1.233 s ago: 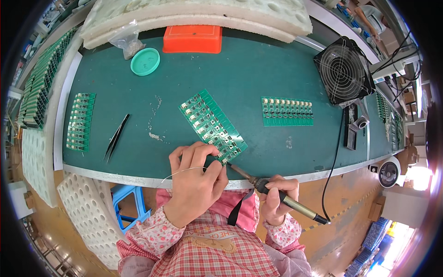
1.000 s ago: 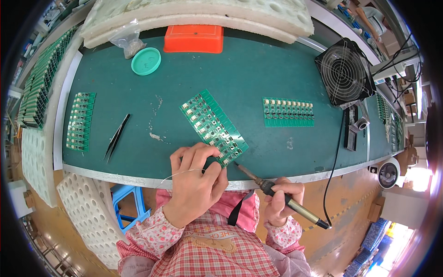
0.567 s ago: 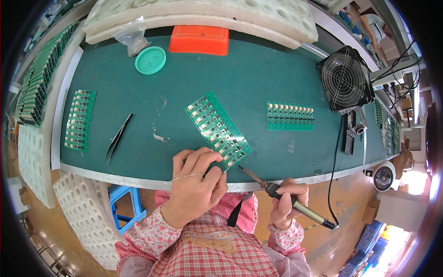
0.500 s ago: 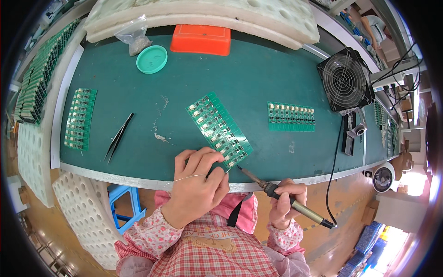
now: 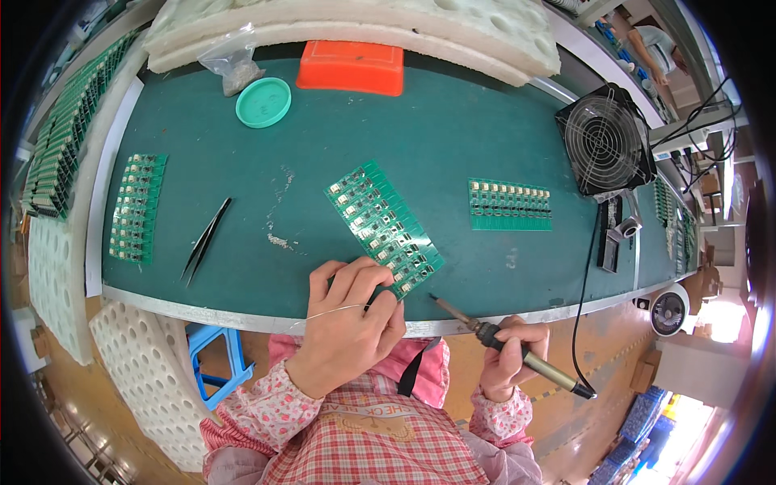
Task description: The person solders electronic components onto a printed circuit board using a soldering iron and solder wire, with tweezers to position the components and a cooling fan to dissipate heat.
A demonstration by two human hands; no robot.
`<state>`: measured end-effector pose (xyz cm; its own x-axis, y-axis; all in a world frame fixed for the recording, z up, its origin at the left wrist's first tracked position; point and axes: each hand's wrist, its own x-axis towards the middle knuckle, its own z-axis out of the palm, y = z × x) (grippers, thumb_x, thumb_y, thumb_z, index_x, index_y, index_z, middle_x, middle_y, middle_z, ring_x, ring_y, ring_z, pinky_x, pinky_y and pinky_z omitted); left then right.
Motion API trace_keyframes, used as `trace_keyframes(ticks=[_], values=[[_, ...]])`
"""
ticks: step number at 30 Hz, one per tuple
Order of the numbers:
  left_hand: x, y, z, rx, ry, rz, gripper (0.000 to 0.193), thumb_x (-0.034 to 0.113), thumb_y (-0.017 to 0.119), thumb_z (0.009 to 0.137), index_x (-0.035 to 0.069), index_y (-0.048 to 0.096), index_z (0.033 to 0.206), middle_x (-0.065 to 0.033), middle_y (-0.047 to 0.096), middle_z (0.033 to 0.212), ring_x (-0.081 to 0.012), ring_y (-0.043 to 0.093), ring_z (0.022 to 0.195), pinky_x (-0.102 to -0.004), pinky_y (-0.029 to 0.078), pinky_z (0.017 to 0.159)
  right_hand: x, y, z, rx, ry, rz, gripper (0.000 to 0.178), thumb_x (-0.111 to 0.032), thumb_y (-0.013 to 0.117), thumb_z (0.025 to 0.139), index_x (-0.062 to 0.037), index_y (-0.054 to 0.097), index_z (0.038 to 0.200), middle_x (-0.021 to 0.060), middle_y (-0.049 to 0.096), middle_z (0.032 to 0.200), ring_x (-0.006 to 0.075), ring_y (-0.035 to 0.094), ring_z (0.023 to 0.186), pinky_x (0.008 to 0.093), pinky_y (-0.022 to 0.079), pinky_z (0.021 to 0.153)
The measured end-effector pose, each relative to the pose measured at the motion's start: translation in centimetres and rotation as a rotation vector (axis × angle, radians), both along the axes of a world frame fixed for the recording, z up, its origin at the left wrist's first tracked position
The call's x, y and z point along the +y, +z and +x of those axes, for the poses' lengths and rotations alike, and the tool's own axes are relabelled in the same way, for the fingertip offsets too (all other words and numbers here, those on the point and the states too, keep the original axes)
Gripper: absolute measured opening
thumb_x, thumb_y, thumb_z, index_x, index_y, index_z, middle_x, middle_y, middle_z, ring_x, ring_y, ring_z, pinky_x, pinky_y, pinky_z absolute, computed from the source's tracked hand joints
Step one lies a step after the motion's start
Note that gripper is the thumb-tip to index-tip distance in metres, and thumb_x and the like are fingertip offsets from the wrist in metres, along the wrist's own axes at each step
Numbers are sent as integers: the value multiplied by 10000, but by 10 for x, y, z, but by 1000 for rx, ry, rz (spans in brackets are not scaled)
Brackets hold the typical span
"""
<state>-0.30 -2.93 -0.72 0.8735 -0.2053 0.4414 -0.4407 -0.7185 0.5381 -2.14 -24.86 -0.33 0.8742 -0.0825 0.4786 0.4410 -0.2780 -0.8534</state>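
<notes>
Head view: the green surface (image 5: 453,129) ends at a pale metal strip along its near edge, and both hands work right at that edge. A slanted green circuit board panel (image 5: 383,228) lies in the middle, its lower corner close to the near edge, with open mat on both sides of it and behind it. To its left lie black tweezers (image 5: 205,240), and farther left a second panel (image 5: 137,207) near the left edge. A third panel (image 5: 510,204) lies to the right, well apart from the slanted one. At the back sit a round teal lid (image 5: 263,102), an orange box (image 5: 352,67) and long white foam trays (image 5: 364,24); a black fan (image 5: 605,141) stands at the right end. The left hand (image 5: 349,323) comes up over the near edge, fingers curled together and pinched on a thin solder wire (image 5: 323,313), fingertips touching the lower end of the slanted panel. The right hand (image 5: 511,356) stays below the edge, closed around the handle of a soldering iron (image 5: 503,344), whose tip points up-left and hangs just beside the panel's lower corner, not touching it.
</notes>
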Motion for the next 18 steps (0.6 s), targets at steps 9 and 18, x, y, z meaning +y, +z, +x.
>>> trace_keyframes(ticks=[9, 18], values=[[7, 3, -2, 89, 34, 0, 261, 49, 761, 698, 80, 503, 723, -122, 595, 1180, -352, 563, 1121, -477, 381, 903, -88, 20, 44, -196, -667, -105, 71, -77, 540, 977, -10, 552, 957, 55, 547, 823, 85, 492, 599, 235, 402, 542], [8, 10, -13, 77, 36, -77, 162, 37, 679, 793, 45, 521, 825, -133, 634, 1066, -353, 585, 1101, -489, 364, 971, -186, 36, 98, -100, -749, -756, 154, -115, 599, 984, -44, 659, 1107, 87, 681, 1005, 147, 618, 797, 270, 483, 678]])
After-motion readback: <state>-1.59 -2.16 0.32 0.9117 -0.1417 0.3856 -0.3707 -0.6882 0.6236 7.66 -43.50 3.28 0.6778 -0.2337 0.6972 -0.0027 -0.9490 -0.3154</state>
